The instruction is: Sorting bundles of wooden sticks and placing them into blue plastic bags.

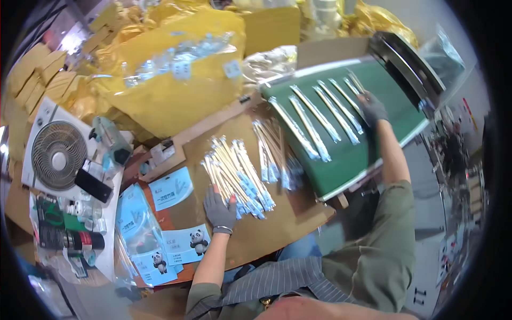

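Note:
On the green conveyor belt (341,165) lie several pairs of wrapped chopsticks (316,113), side by side and slanting. My right hand (374,109), in a grey glove with bare fingertips, is closed around the rightmost wrapped chopsticks (354,81) on the belt. My left hand (220,209), gloved the same way, rests with fingers apart against the near left side of a pile of wrapped chopsticks (234,173) on the brown table (288,229). A smaller bunch of wrapped chopsticks (270,149) lies between that pile and the belt, partly blurred.
Light-blue printed pouches (170,189) lie left of my left hand. Further left are a fan (58,154), a black phone (94,185) and a dark bottle (85,240). A large yellow bag (176,96) stands behind the table. A dark machine housing (408,69) spans the belt's far end.

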`<state>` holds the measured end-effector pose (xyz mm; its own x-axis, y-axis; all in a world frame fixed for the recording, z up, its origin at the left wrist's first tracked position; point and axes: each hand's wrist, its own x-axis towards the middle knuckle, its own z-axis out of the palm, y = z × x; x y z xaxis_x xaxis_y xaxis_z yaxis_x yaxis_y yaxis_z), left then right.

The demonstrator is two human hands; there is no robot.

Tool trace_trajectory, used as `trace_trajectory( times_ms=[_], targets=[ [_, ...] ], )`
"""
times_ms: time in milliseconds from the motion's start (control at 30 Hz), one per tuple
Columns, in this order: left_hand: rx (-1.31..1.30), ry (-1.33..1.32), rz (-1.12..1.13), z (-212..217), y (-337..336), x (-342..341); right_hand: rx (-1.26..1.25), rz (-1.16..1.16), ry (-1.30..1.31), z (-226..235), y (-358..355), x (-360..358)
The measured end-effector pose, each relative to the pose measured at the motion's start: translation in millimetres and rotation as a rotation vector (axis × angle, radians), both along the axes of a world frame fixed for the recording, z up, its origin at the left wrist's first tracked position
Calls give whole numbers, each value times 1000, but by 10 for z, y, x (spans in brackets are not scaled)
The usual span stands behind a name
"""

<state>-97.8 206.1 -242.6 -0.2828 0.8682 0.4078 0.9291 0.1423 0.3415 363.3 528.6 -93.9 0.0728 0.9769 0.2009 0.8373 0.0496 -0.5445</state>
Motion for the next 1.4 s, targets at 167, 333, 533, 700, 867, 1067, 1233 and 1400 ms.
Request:
trace_trajectory(
  times_ms=[167, 333, 533, 700, 867, 1067, 1233, 1400],
  targets=[
    [72, 72, 13, 43, 68, -10, 255, 498, -128, -194, -724, -1420],
    [39, -55, -13, 30, 186, 26, 183, 523, -239, -222, -1452, -2612],
    [14, -1382, 51, 198, 701, 81, -380, -16, 304, -1086, -878, -2763],
    [-22, -2063, -94, 266, 835, -178, -520, 439, 105, -609, -1726, -3626],
    [-34, -1637, 217, 468, 628, -23, 49, 256, 53, -859, -1710, -3366],
    [15, -1846, 110, 351, 683, 18, -345, 329, -2, -764, -1675, -3332],
    [-9, -1896, 156, 306, 719, 70, -723, 547, 327, -853, -1737, -3446],
    [-163, -1840, 150, 394, 549, -159, -1371, 537, 964, -660, -1858, -3556]
  ],
)
